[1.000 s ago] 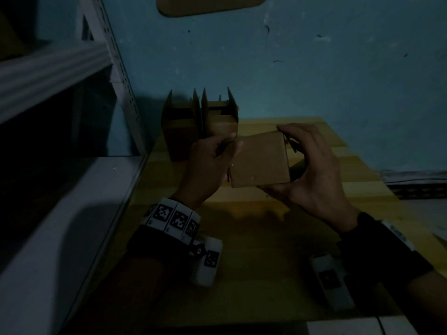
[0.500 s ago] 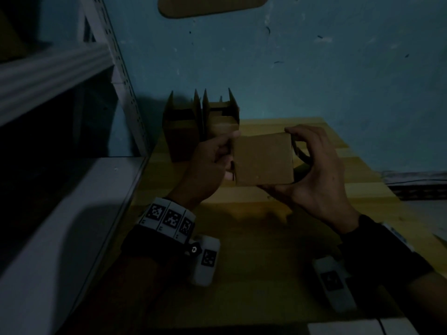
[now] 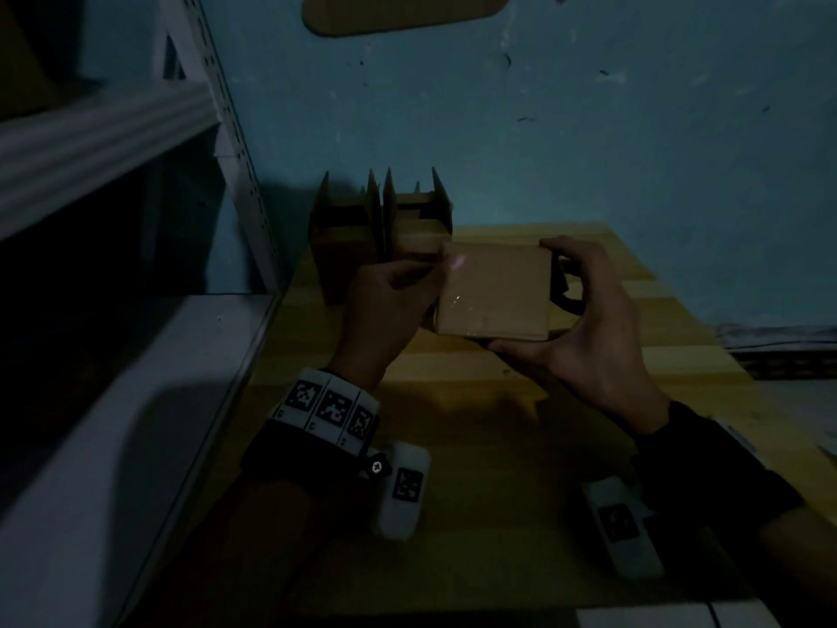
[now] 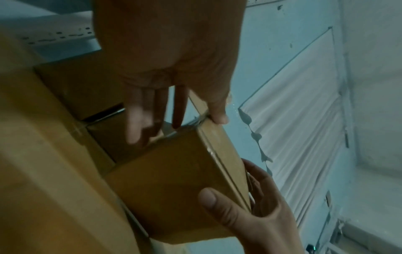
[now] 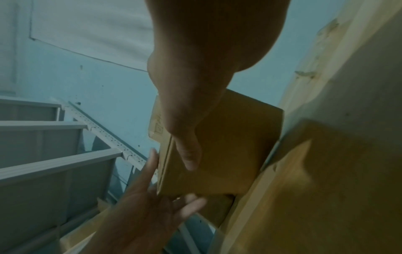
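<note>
I have a small closed cardboard box held up between both hands, lifted clear of the wooden tabletop and about over its middle. Its broad plain face is turned up toward the head camera, and a few glints catch along its left edge.

My right hand carries most of it. The thumb lies along the near lower edge, and the fingers are curled over the far upper edge at the right-hand corner, so the box is clamped across its width.

My left hand is at the opposite side. In the left wrist view the thumb tip presses on the box's top left corner while the other fingers reach down behind the side face, pinching that edge between them.

Just behind the left hand, at the back of the tabletop, two open cartons stand side by side with their flaps upright against the blue wall. A white metal shelving rack runs along the left of the tabletop. Something dark sits behind the box's right edge, and I cannot tell what it is.
</note>
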`<state>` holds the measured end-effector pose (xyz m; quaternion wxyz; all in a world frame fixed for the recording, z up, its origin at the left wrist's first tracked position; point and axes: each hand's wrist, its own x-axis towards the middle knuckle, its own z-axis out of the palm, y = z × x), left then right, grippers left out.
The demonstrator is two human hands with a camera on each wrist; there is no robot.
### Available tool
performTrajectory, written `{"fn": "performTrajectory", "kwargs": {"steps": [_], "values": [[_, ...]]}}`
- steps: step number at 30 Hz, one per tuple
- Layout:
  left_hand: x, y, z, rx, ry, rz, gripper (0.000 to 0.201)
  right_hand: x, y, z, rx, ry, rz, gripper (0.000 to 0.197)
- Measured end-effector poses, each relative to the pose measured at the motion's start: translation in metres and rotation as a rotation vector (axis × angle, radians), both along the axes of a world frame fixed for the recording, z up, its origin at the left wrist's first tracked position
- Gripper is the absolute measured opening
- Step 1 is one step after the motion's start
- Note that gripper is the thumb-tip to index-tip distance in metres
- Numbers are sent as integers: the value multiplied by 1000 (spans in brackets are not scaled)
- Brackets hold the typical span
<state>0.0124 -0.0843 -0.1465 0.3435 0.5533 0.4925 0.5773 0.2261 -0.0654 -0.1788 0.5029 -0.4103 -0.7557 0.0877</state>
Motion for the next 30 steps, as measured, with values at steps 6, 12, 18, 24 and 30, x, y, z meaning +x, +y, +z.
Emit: {"fn": "performTrajectory", "kwargs": {"steps": [6,12,18,24,30], "values": [[-2,2,-1,-146,-92,-121,16,-3,-2,-1,9,6,2,106],[-7,3,-1,-165,-23,-185,10,-3,-1,0,112,-65,-1,95],[-11,-1,0,-142,151,-203,12,-2,-1,0,98,-62,-20,99],[-12,-1,-4,-8,276,-109,15,-3,-5,3,34,-55,-16,105],[-5,-3,-2,13,276,-80,7,-3,-7,5,36,-86,-17,105]]}}
